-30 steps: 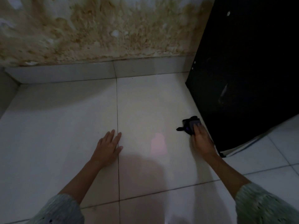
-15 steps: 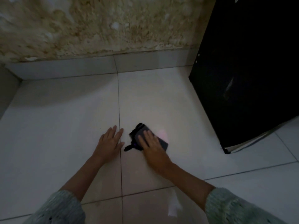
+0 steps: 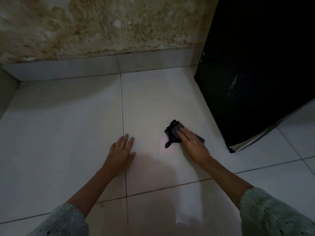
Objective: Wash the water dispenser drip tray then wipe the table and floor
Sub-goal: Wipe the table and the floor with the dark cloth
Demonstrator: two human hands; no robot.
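Observation:
A small dark folded cloth lies flat on the white tiled floor. My right hand presses down on the cloth with its fingers spread over it. My left hand rests flat on the floor to the left, palm down, fingers together, holding nothing, right beside a tile joint. Both forearms come in from the bottom in pale knitted sleeves.
A tall black cabinet-like body stands on the floor at the right, its lower corner close to the cloth. A stained, flaking wall with a grey tile skirting closes the far side. A corner sits at far left.
My right hand slid the cloth from beside the black body leftwards to near my left hand, then back to the right. My left hand stayed planted.

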